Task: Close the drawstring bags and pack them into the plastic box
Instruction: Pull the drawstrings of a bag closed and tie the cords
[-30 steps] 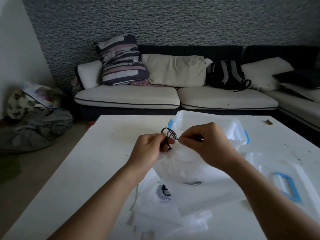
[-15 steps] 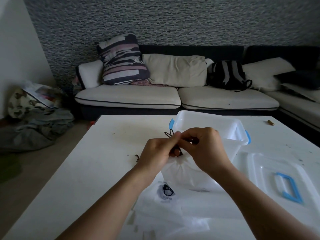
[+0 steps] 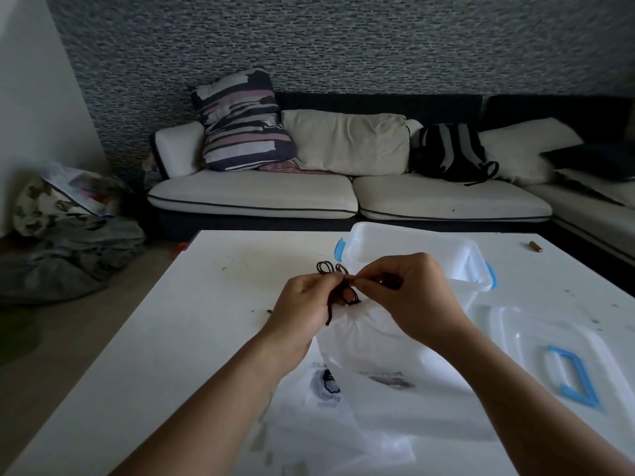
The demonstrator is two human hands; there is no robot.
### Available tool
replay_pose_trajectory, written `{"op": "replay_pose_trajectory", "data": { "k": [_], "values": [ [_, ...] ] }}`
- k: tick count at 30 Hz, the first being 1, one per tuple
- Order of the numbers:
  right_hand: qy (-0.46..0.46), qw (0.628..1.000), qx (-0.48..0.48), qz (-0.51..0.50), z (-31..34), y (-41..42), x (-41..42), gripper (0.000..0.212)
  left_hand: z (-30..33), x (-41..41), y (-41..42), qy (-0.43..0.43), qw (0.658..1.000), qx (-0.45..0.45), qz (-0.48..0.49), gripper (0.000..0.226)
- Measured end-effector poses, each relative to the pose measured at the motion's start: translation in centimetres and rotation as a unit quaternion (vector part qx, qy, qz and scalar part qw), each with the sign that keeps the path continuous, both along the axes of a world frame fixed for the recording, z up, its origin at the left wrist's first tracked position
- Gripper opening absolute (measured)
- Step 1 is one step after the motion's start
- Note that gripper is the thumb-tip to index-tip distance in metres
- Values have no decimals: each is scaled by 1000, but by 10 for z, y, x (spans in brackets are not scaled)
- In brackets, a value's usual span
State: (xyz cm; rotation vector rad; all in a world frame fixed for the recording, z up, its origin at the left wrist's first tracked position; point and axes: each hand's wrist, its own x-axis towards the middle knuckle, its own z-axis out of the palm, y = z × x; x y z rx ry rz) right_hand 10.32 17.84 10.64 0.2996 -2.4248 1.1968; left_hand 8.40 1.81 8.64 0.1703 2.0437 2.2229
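Left hand [image 3: 302, 304] and right hand [image 3: 409, 297], fingers curled, pinch the dark drawstring [image 3: 338, 286] at the gathered neck of one white bag [image 3: 371, 341]; one plastic box [image 3: 409, 249] at 12 o'clock, one lid [image 3: 536, 341] at 3 o'clock.

A home living room is indicated by a cushioned corner sofa [image 3: 261, 197] set against a patterned wall [image 3: 343, 46], a striped pillow [image 3: 242, 121], a backpack [image 3: 450, 151], a low white tabletop [image 3: 165, 324] and heaped laundry [image 3: 68, 255] on the floor.
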Motion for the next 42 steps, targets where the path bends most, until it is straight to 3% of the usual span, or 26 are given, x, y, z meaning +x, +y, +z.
{"op": "replay_pose_trajectory", "data": {
  "k": [5, 9, 13, 15, 18, 25, 28, 31, 33, 37, 42],
  "values": [
    [-37, 999, -28, 18, -1, 3, -1, 8, -3, -1, 0, 43, 999, -15, -6, 38],
    [-141, 971, -192, 21, 1, 5, -5, 4, -4, -1, -1, 96, 994, -48, -18, 35],
    [-242, 936, -243, 85, 1, 10, -6, 28, -5, 0, -3, 108, 989, -75, -74, 34],
    [-275, 907, -284, 148, 0, 9, -4, 22, -6, 1, -3, 103, 986, -87, -95, 35],
    [-257, 910, -304, 116, -1, 6, -6, 13, -7, 1, -3, 98, 987, -99, -82, 37],
    [-198, 920, -329, 75, -1, 2, -7, 12, -9, -3, 0, 92, 993, -62, -28, 31],
    [-183, 947, -260, 37, -3, 1, -9, 18, -10, -3, 2, 104, 993, -63, -14, 31],
    [-257, 950, -171, 55, -2, 6, -5, 22, -9, -2, 2, 113, 992, -47, -26, 31],
    [-286, 940, -174, 71, -1, 9, -2, 18, -10, -3, 1, 121, 991, -40, -31, 27],
    [-258, 945, -184, 77, -3, 10, -2, 16, -12, -5, -2, 123, 992, -12, -33, 11],
    [-220, 959, -159, 78, -1, 7, -4, 29, -13, -7, 0, 92, 995, 2, -27, 14]
  ]
}}
